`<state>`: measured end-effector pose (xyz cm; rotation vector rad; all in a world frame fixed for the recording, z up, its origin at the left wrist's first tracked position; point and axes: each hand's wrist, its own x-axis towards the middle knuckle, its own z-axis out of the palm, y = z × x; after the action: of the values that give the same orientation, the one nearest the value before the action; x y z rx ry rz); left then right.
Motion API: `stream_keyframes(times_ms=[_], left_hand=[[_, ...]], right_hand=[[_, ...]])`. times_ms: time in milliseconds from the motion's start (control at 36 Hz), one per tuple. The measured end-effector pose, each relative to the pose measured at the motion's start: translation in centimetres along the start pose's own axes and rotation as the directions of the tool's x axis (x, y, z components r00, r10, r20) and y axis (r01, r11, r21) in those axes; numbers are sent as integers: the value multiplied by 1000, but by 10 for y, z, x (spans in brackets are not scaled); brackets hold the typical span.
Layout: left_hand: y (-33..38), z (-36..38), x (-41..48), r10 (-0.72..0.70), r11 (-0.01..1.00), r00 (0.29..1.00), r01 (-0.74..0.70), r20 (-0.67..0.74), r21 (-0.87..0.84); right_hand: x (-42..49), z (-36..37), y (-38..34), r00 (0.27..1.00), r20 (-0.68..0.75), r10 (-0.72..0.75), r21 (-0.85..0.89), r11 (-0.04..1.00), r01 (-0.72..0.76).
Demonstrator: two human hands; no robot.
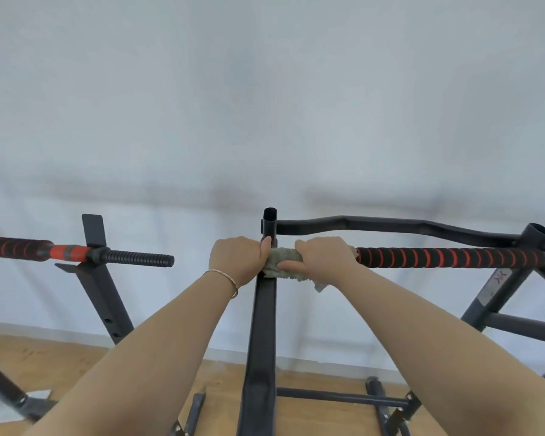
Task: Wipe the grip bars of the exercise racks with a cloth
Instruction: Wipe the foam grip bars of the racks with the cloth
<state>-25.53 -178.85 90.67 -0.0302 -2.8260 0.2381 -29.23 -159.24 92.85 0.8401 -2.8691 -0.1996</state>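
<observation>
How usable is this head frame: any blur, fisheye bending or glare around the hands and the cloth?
Head view: soft, even light, no glare; faint blurred shadows on the wall behind the grip bar. Fisheye tilts the rack posts outward near the borders. Left hand, right hand and cloth read fairly sharp; lower left corner is smeared.

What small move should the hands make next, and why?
Probably slide the right hand with the cloth rightward along the bar. The cloth sits at its left end, by the post; the whole red-black grip lies further right. The left hand grips beside the post.
</observation>
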Motion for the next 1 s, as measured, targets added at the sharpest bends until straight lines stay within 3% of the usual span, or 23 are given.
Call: stream_keyframes(times_ms=[139,222,306,361,444,500,556,611,667,722,778,1000], left_hand=[[1,-1,-6,123,989,991,-118,-55,88],[-2,-1,-6,43,999,999,-42,-8,32],[-5,10,-6,15,1000,992,-14,-122,8],[-3,11,-9,-14,995,981,-5,-196,-99],[-3,13,-12,-80,973,946,6,-314,-229],[-4,16,-15,-107,959,938,10,-330,-282],[-4,17,-14,-102,957,928,-7,-358,-290],[-3,15,-8,-77,964,936,-18,-345,-265],[-1,14,-5,4,996,959,-30,-283,-89],[5,11,-4,39,996,993,-30,-109,87],[6,11,-3,29,994,999,-24,-41,110],[3,7,-10,84,992,993,-76,-79,103]], right_hand=[[5,8,1,995,-93,-34,-73,997,27],[5,7,4,998,-44,-52,-76,996,49],[5,10,6,985,-52,-163,-151,976,154],[6,10,8,986,-90,-141,-99,986,132],[4,9,14,985,-137,-101,126,985,119],[-2,5,23,992,-105,-71,397,912,107],[-7,-1,35,995,-63,-77,526,845,98],[-10,-9,41,994,57,-98,486,872,58],[-9,-14,39,985,150,-85,367,930,25],[-6,-11,31,982,164,-90,177,982,60],[-2,-5,24,989,124,-81,58,996,74],[-1,2,15,1000,3,-4,99,995,4]])
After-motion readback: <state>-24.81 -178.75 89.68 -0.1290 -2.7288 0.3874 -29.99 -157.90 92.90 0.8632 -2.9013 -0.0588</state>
